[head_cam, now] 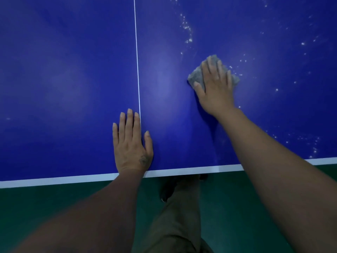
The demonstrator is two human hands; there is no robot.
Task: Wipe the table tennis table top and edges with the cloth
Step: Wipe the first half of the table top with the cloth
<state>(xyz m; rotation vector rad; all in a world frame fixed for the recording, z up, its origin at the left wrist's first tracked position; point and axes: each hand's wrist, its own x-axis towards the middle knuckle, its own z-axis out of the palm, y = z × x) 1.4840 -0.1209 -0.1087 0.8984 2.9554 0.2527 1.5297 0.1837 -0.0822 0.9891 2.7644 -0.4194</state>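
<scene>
The blue table tennis table (pixel 63 79) fills the upper view, with a thin white centre line (pixel 137 57) running away from me and a white edge band (pixel 182 171) along the near side. My right hand (pixel 216 88) presses flat on a grey cloth (pixel 196 74), fingers spread over it, right of the centre line. My left hand (pixel 130 143) rests flat and empty on the table just inside the near edge, its fingers beside the centre line. White dust specks (pixel 187 28) lie scattered on the right half, beyond and right of the cloth.
Green floor (pixel 54 198) lies below the table's near edge. My leg in olive trousers (pixel 180 216) and a dark shoe (pixel 166 192) stand close to the edge. The left half of the table looks free of specks.
</scene>
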